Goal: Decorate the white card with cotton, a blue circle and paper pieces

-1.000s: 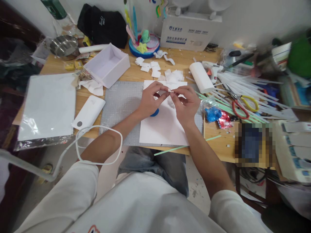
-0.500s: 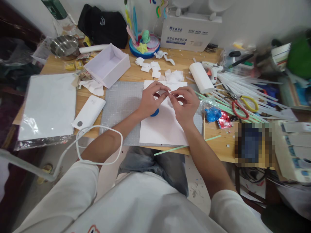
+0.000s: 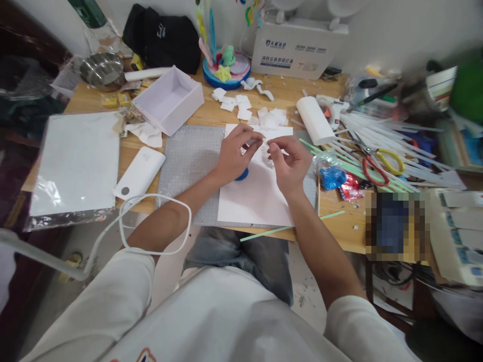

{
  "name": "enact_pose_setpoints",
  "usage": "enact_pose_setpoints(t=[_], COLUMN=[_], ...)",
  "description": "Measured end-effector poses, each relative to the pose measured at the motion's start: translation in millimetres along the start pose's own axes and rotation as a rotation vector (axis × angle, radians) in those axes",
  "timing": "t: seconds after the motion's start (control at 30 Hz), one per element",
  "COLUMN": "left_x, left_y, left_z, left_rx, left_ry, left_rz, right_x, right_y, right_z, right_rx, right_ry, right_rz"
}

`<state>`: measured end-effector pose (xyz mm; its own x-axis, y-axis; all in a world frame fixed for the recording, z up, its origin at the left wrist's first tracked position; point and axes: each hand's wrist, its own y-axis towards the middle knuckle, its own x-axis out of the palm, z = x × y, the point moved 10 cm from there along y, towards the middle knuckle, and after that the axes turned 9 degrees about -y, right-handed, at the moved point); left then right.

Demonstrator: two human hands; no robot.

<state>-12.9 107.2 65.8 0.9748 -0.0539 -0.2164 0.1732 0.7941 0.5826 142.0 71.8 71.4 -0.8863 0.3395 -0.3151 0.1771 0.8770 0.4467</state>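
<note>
Over white paper (image 3: 256, 201), left hand (image 3: 234, 155): arched, fingers close, grip unclear.
Right hand (image 3: 291, 163): curled toward it; cannot tell whether fingers meet.

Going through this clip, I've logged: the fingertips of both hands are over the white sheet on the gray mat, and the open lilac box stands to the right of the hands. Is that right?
Not quite: the head view shows the open lilac box to the left of the hands. The fingertips of the left hand and right hand are indeed over the white sheet on the gray mat.
</note>
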Motion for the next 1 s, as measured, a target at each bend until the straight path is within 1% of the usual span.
enact_pose_setpoints(t=[0.13, 0.37, 0.63, 0.73, 0.8, 0.93, 1.0], left_x=[-0.1, 1.9, 1.1, 3.3, 2.9, -7.8, -7.2], left_y=[-0.4, -1.7, -2.5, -3.2, -3.0, -1.1, -0.2], left_z=[0.3, 1.2, 5.0, 3.5, 0.4, -1.9, -1.1], left_rx=[0.021, 0.033, 0.051, 0.042, 0.011, -0.036, -0.042], left_ry=[0.002, -0.026, -0.028, -0.004, 0.032, 0.122, 0.115], left_rz=[-0.004, -0.004, 0.005, -0.015, -0.012, 0.074, 0.062], right_x=[2.9, 2.2, 2.0, 3.6, 4.0, -1.8, -6.5], right_y=[1.0, 1.2, 0.9, 0.6, 0.3, -0.5, -0.9], right_z=[5.5, 3.3, 0.1, 2.5, 3.2, 0.0, -4.8], right_rx=[0.033, 0.05, 0.025, 0.04, 0.046, 0.03, -0.009], right_ry=[0.002, -0.063, -0.1, -0.106, -0.113, -0.155, -0.204], right_rz=[-0.02, -0.019, -0.02, -0.034, -0.036, 0.025, 0.077])
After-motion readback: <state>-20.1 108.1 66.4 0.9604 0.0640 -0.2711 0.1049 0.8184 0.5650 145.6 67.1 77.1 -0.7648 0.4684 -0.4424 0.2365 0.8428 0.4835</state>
